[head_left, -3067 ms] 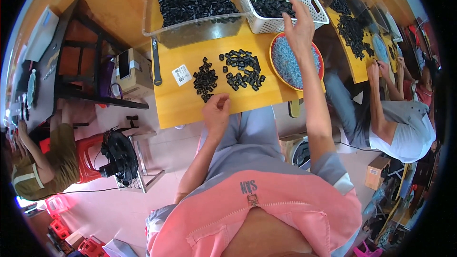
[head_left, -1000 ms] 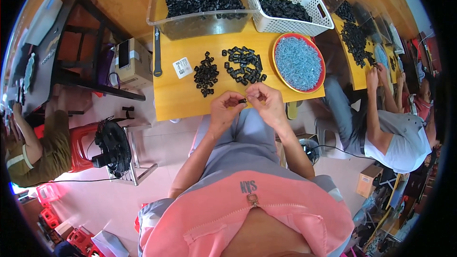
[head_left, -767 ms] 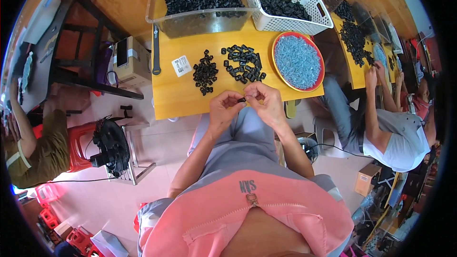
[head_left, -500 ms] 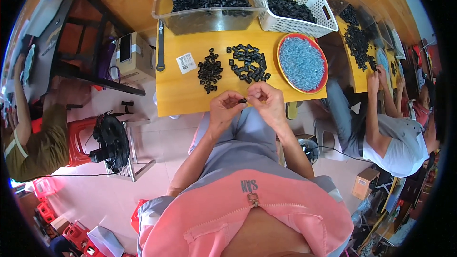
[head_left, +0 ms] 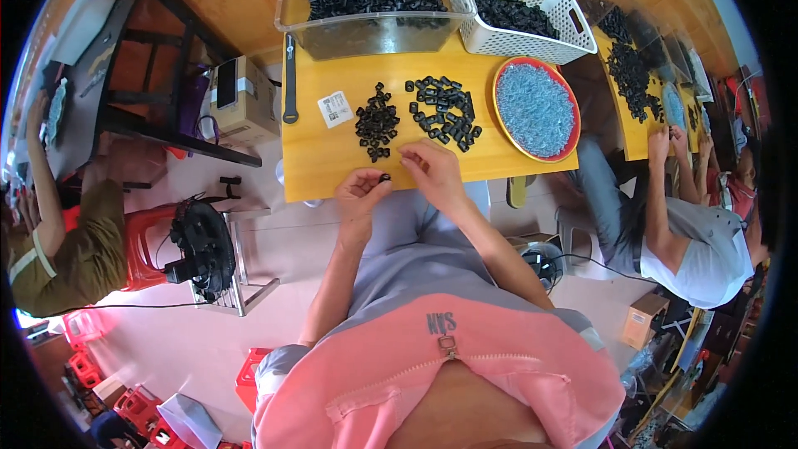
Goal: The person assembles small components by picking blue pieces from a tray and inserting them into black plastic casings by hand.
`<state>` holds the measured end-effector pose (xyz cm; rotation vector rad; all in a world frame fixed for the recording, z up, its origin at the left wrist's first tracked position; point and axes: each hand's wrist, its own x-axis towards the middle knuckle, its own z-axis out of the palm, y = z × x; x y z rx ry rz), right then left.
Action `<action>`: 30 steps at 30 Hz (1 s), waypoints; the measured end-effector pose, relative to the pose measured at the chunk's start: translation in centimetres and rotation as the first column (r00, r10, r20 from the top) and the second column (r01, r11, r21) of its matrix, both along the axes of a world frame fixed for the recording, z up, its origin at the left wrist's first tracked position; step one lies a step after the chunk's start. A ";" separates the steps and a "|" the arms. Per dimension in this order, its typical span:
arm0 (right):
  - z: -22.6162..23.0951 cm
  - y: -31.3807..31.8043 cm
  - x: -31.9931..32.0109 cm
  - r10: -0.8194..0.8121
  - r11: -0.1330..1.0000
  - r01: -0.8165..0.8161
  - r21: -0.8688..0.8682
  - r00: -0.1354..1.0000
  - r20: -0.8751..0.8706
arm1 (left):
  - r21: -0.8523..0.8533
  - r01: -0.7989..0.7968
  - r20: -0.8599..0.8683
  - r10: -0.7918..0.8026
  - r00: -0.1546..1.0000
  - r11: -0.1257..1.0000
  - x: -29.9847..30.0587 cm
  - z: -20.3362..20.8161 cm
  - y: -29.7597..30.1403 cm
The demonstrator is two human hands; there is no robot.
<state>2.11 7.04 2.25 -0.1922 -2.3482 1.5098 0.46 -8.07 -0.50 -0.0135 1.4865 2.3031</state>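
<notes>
My left hand (head_left: pixel 360 198) is closed in a pinch on a small black plastic part (head_left: pixel 384 178), just off the table's front edge. To its right my right hand (head_left: pixel 435 175) reaches over that edge, palm down, its fingers bent and the tips close together; anything between them is too small to make out. Beyond the hands lie two groups of parts on the yellow table (head_left: pixel 324 170): a tight pile of small black pieces (head_left: pixel 376 123) on the left and a looser spread of black cylindrical pieces (head_left: pixel 447 112) on the right.
A red-rimmed round tray (head_left: pixel 573 137) of clear bluish bits stands at the right. Behind are a clear bin (head_left: pixel 374 40) and a white perforated basket (head_left: pixel 528 48), both holding black parts. A black strap (head_left: pixel 290 83) and a white label (head_left: pixel 335 109) lie left. People work on both sides.
My hands have parted. The left moved left and kept the black part; the right moved slightly left and forward, toward the piles. The whole view shifted a little to the right.
</notes>
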 end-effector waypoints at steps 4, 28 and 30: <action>-1.0 -1.0 -1.9 0.065 0.972 -0.064 0.228 0.998 0.004 | -0.032 -0.104 -0.010 0.104 0.995 0.994 -0.7 0.3 -1.7; 1.5 2.7 -0.4 0.106 0.951 -0.044 -0.308 0.977 0.187 | 0.085 0.007 0.004 -0.007 1.000 0.996 -1.4 2.7 1.4; 2.9 3.1 0.2 0.206 0.745 -0.038 -0.666 0.963 0.176 | 0.071 0.024 -0.008 -0.024 1.000 0.997 -1.5 2.9 1.8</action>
